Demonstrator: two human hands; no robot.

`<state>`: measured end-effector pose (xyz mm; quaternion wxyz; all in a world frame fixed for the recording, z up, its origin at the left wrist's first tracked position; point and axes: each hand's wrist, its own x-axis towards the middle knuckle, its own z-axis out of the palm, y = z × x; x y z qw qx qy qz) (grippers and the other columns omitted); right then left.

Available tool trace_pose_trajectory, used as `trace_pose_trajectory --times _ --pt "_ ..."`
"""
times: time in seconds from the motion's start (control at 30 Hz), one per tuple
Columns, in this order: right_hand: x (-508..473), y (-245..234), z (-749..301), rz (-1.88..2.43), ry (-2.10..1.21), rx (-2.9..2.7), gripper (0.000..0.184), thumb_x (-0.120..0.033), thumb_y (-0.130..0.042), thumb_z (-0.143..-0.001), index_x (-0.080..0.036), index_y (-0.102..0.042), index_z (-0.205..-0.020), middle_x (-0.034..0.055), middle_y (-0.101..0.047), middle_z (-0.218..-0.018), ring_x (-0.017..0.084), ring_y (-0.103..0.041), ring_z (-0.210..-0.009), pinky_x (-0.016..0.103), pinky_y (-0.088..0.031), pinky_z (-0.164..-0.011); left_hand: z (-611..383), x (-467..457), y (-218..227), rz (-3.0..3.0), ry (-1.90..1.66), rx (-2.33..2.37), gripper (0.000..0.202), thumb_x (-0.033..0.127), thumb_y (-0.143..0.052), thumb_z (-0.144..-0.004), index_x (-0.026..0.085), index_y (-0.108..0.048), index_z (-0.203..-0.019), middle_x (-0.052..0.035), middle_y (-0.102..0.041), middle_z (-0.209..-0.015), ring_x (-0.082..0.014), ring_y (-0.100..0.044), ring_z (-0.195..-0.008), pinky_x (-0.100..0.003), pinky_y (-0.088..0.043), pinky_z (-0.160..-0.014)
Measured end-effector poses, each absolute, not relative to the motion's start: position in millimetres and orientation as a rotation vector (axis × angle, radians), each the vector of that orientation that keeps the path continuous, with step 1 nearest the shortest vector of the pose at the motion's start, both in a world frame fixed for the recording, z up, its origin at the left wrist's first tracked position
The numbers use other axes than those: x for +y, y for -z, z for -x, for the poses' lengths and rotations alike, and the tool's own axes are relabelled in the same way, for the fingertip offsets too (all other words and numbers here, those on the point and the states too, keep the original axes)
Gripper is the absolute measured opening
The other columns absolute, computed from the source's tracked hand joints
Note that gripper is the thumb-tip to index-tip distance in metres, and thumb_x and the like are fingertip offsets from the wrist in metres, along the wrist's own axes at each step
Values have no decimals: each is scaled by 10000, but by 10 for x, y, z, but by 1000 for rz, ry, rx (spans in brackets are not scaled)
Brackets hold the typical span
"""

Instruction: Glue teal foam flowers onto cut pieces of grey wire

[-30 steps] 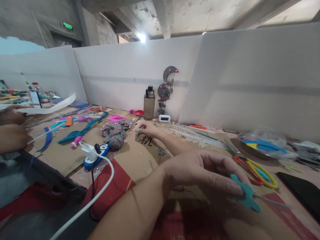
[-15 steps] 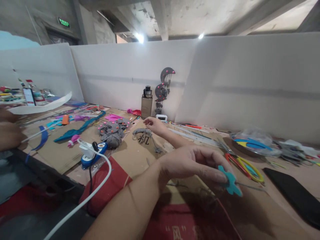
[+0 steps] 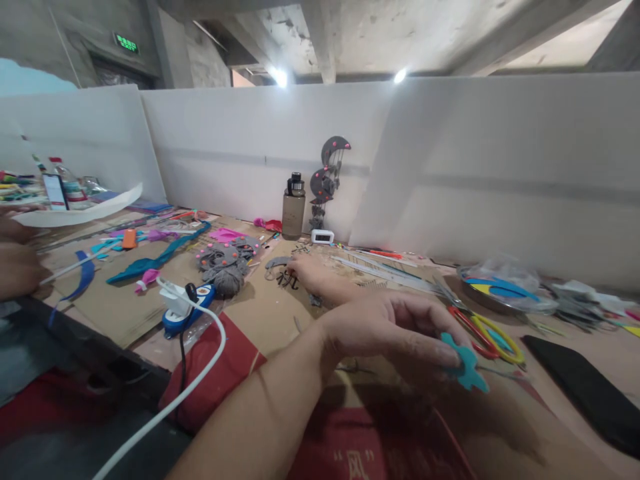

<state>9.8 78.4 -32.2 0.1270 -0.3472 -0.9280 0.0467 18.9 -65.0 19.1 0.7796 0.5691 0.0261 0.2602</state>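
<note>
My left hand point(image 3: 395, 328) reaches across to the right and pinches a teal flower cut-out point(image 3: 466, 367) that has a thin wire stem. Farther off, my right hand point(image 3: 309, 270) lies low on the cardboard sheet point(image 3: 260, 313). Its fingers are closed on the end of a grey fuzzy strip point(image 3: 275, 262), beside black printed characters. My right forearm passes behind my left hand.
Red and yellow scissors point(image 3: 487, 330) and a black phone point(image 3: 590, 393) lie to the right. A blue tool point(image 3: 186, 310) with a white cable, a grey yarn craft point(image 3: 225, 263), a bottle point(image 3: 293, 212) and a small clock point(image 3: 322, 236) are ahead. Another person's hands point(image 3: 17, 267) work at the left edge.
My right hand let go of the grey strip, lifted with its fingers open, then came back down onto it. My left hand kept the teal flower nearly still.
</note>
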Motion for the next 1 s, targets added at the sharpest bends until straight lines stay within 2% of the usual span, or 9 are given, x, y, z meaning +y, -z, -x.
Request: trace_pose_trajectory --times 0.2,0.37,0.53,0.6,0.7,0.8,0.9,1.0 --pt "808 336 -174 859 -143 -2704 197 -40 -468 -775 -135 -616 -864 52 -569 -909 134 -419 -778 231 -321 -707 -193 -651 -181 -1230 -565 41 351 341 -803 -608 130 -660 -849 -29 -652 -808 -108 -613 -704 -238 -491 -678" --pt "846 389 -231 874 -262 -2622 219 -11 -462 -740 -163 -590 -831 35 -557 -941 120 -419 -781 214 -318 -678 -196 -664 -216 -1235 -537 111 373 371 -813 -578 134 -658 -821 -33 -651 -815 -121 -610 -711 -283 -501 -719" --pt "870 417 -203 1065 -442 -2429 167 -75 -446 -781 -171 -581 -806 4 -570 -746 108 -434 -648 226 -311 -587 -193 -664 -208 -1230 -557 101 350 358 -806 -596 136 -653 -819 -33 -650 -802 -120 -607 -720 -276 -487 -732" --pt "875 416 -176 1122 -499 -2358 187 -64 -435 -775 -158 -584 -838 3 -585 -741 105 -460 -647 221 -323 -578 -195 -660 -200 -1239 -577 64 328 348 -796 -616 137 -653 -822 -33 -654 -797 -113 -610 -724 -261 -478 -739" --pt "888 411 -137 1193 -600 -2272 199 -55 -437 -781 -126 -600 -868 23 -625 -801 108 -513 -682 216 -368 -584 -199 -658 -202 -1245 -593 50 320 353 -791 -624 138 -652 -816 -31 -654 -775 -108 -611 -711 -258 -476 -747" --pt "893 411 -118 1269 -715 -2225 214 -119 -420 -856 -100 -626 -912 48 -649 -840 128 -561 -687 243 -436 -595 -202 -661 -205 -1244 -587 65 331 364 -793 -618 137 -649 -812 -27 -649 -757 -112 -609 -706 -270 -478 -755" --pt "872 399 -111 1328 -779 -2206 260 -280 -487 -907 -120 -591 -1084 75 -623 -1036 183 -604 -862 345 -513 -730 -199 -665 -195 -1249 -582 49 325 343 -786 -634 139 -646 -844 -23 -649 -772 -109 -609 -724 -267 -473 -767" --pt "812 361 -83 1308 -780 -2206 373 -368 -551 -881 -160 -532 -1190 81 -553 -1189 216 -576 -1015 426 -506 -840 -191 -668 -186 -1256 -590 56 280 307 -764 -670 137 -640 -855 -22 -649 -794 -94 -602 -719 -241 -469 -742"
